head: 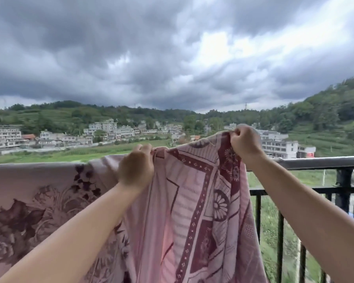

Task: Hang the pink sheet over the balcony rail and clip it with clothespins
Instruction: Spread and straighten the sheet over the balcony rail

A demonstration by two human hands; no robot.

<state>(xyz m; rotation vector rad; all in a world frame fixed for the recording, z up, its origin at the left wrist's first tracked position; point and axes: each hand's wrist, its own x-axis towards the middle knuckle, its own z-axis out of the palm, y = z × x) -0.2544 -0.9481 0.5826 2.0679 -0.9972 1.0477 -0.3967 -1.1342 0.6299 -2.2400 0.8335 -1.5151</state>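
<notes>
The pink sheet [194,211], patterned with dark red flowers and borders, lies draped over the balcony rail [323,161] on the left and is lifted above it in the middle. My left hand [136,166] grips the sheet's upper edge at about rail height. My right hand [244,142] pinches the same edge higher up, above the rail. The stretch of sheet between my hands hangs down in folds in front of the bars. No clothespins are in view.
The grey top rail runs bare to the right, with black vertical bars [280,242] and a thick post [344,180] beneath it. Beyond lie green fields, white buildings and wooded hills under dark clouds.
</notes>
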